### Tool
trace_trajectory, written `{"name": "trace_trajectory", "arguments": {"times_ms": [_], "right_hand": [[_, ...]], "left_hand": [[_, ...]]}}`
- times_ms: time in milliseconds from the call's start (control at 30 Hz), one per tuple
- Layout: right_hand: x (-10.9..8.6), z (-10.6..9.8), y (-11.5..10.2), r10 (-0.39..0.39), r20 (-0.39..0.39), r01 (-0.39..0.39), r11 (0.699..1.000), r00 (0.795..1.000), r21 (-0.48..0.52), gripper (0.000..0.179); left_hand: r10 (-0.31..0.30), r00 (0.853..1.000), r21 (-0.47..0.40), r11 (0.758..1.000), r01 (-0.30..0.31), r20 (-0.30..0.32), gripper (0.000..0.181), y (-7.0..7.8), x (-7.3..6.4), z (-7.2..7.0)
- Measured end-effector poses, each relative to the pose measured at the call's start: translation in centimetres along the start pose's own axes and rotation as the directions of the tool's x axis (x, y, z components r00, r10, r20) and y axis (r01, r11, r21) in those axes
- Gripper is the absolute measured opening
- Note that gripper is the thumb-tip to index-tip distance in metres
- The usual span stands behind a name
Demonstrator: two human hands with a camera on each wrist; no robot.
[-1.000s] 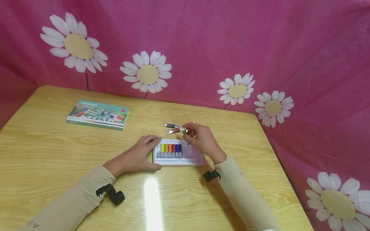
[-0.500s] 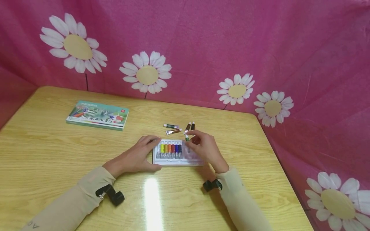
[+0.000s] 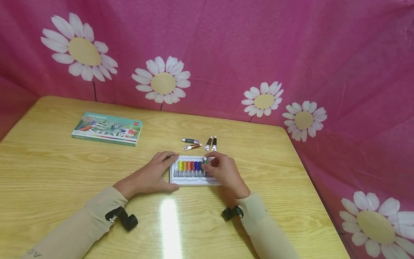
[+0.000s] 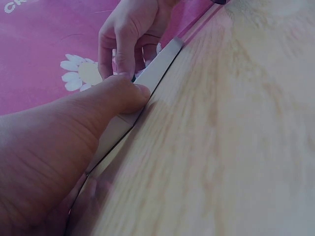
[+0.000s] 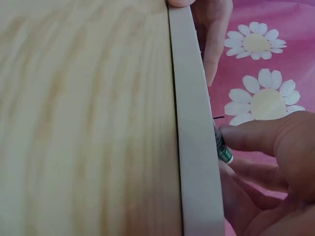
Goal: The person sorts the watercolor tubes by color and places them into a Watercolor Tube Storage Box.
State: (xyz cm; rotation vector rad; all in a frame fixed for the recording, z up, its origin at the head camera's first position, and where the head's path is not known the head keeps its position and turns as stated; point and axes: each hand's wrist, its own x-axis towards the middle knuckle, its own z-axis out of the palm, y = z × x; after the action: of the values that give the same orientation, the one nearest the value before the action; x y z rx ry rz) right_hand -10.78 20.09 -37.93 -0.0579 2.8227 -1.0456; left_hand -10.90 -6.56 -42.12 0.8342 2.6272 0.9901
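Observation:
A white plastic tray [image 3: 194, 182] lies on the table with a row of paint tubes [image 3: 189, 168], yellow through dark blue, in its left part. My left hand [image 3: 150, 175] holds the tray's left end, thumb on the near edge and fingers at the far edge. Between thumb and fingers, my right hand [image 3: 227, 173] pinches a green paint tube [image 3: 205, 160], cap up, close beside the dark blue one. In the right wrist view, the green tube [image 5: 225, 153] shows just past the tray's wall [image 5: 199, 132]. My right hand covers the tray's right part.
Beyond the tray lie a dark green tube [image 3: 190, 141], two brown tubes [image 3: 193, 146] and a black tube [image 3: 214, 143]. A green illustrated box [image 3: 106, 129] lies at the back left. A pink flowered cloth [image 3: 213, 54] hangs behind the wooden table [image 3: 145, 230].
My right hand has brought the green tube from near the loose tubes down to the tray, beside the dark blue tube. The left hand keeps its hold on the tray.

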Motion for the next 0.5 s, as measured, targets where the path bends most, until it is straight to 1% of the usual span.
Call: {"name": "trace_trajectory", "arguments": {"times_ms": [167,333,500], "right_hand": [[-0.01,0.23,-0.14,0.030,-0.004,-0.030,0.999,1.000,-0.016,0.032],[0.02,0.39,-0.26,0.041,0.003,-0.041,0.998,0.999,-0.042,0.032],[0.05,0.50,-0.30,0.055,0.004,-0.055,0.997,0.998,-0.057,0.030]], "left_hand": [[0.004,1.000,-0.003,1.000,-0.004,-0.001,0.108,0.05,0.00,-0.04],[0.010,1.000,-0.010,1.000,-0.010,-0.002,0.107,0.07,-0.05,-0.08],[0.002,1.000,-0.009,1.000,-0.002,0.000,0.107,0.07,-0.05,-0.03]]}}
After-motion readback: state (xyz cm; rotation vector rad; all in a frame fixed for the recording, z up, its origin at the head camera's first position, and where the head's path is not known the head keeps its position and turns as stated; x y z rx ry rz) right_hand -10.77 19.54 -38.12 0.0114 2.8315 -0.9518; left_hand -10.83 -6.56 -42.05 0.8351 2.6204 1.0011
